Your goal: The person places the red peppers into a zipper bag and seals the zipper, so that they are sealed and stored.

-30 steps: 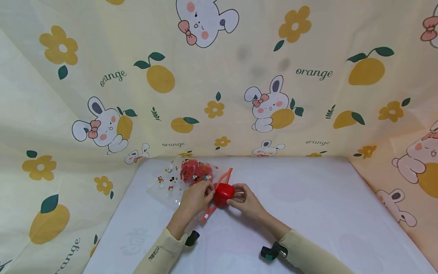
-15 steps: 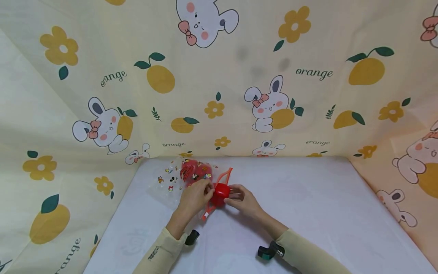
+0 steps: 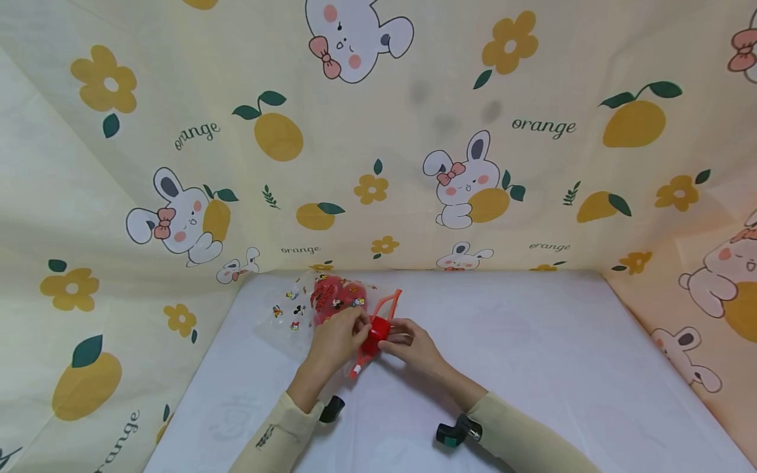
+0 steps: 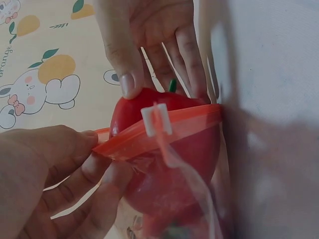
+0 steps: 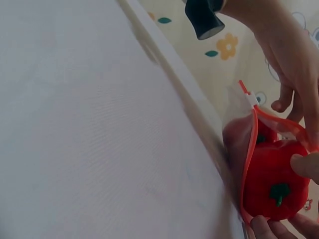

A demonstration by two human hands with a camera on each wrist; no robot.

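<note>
A red bell pepper (image 5: 276,174) with a green stem sits partly inside the mouth of a clear zip bag (image 3: 284,328) printed with small cartoon figures. My right hand (image 3: 416,345) holds the pepper by its stem end, thumb on one side and fingers on the other. With thumb and fingertips, my left hand (image 3: 332,338) pinches the bag's orange zip edge (image 4: 189,123). The white slider (image 4: 156,119) is at one end of that zip. Other red peppers (image 3: 326,294) lie deeper in the bag, blurred by the plastic.
The bag lies on a white table (image 3: 532,368), left of its middle. Behind and at the sides hangs a cream cloth (image 3: 378,118) printed with rabbits and oranges. A dark camera mount (image 3: 458,431) sits at the right wrist.
My right hand has moved left, pushing the red bell pepper farther into the bag's mouth. The left hand keeps its pinch on the zip edge and has hardly moved.
</note>
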